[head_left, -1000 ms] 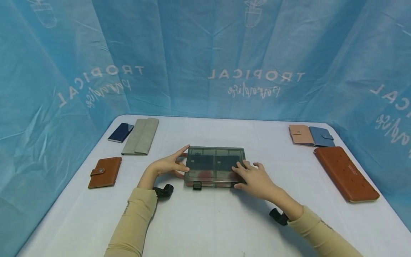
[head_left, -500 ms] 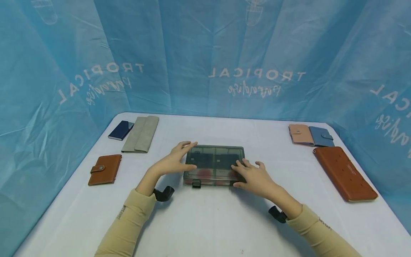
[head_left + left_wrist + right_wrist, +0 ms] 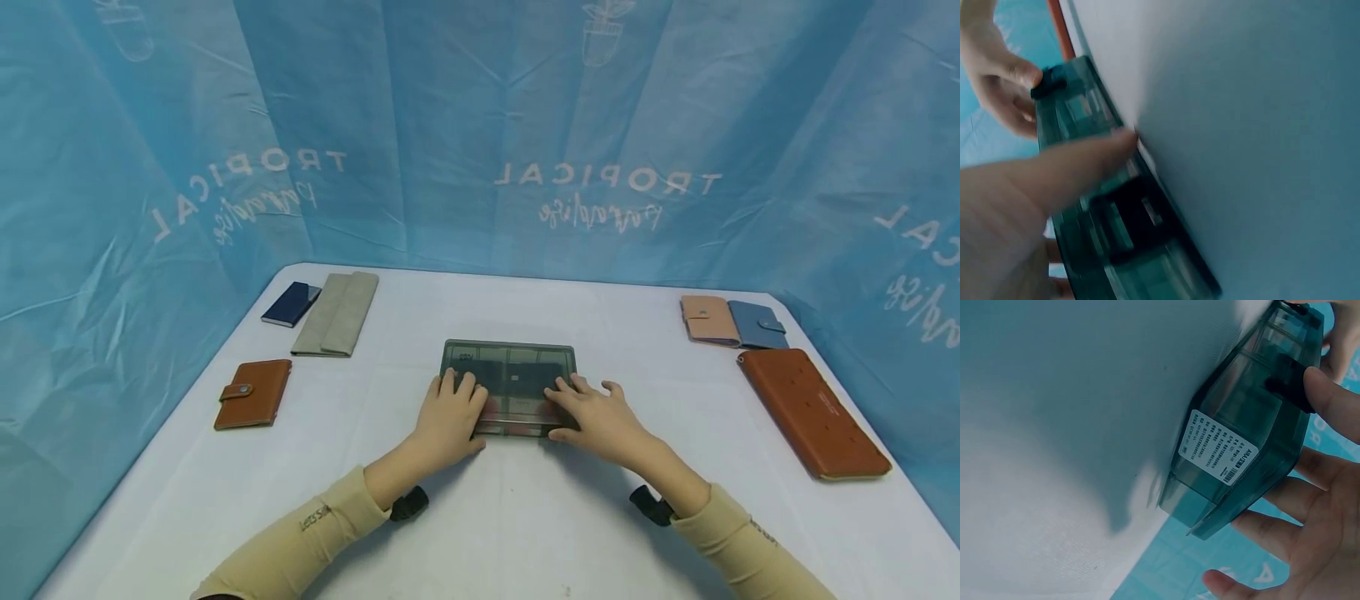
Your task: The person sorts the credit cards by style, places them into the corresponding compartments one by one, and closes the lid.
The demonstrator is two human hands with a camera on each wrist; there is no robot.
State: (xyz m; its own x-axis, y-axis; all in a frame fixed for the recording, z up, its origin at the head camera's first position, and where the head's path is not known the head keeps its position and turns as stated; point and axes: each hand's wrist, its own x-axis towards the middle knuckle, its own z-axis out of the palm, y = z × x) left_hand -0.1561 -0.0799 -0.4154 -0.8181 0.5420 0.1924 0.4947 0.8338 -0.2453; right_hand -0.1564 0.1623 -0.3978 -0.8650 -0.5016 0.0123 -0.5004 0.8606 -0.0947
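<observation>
A translucent dark green plastic storage box (image 3: 517,402) with compartments lies on the white table, lid down. Dark flat shapes and reddish ones show through the lid, too dim to name. My left hand (image 3: 447,421) rests over its near left corner, fingers straight on the lid. The left thumb (image 3: 1094,156) lies across the front wall, beside the left latch (image 3: 1135,209). At the near right corner, my right hand (image 3: 603,423) has fingers spread on the lid. Its thumb (image 3: 1330,397) touches the right latch (image 3: 1291,384). A white printed label (image 3: 1219,447) is on the front wall.
At left lie a brown snap notebook (image 3: 253,393), a grey sleeve (image 3: 337,315) and a navy notebook (image 3: 288,305). At right are a pink notebook (image 3: 708,319), a blue one (image 3: 759,325) and a long brown leather case (image 3: 813,412). A blue curtain (image 3: 450,125) encloses the table.
My left hand has moved from the box's left side, up over its edge, and round to the near left corner. The right hand and the box have hardly moved.
</observation>
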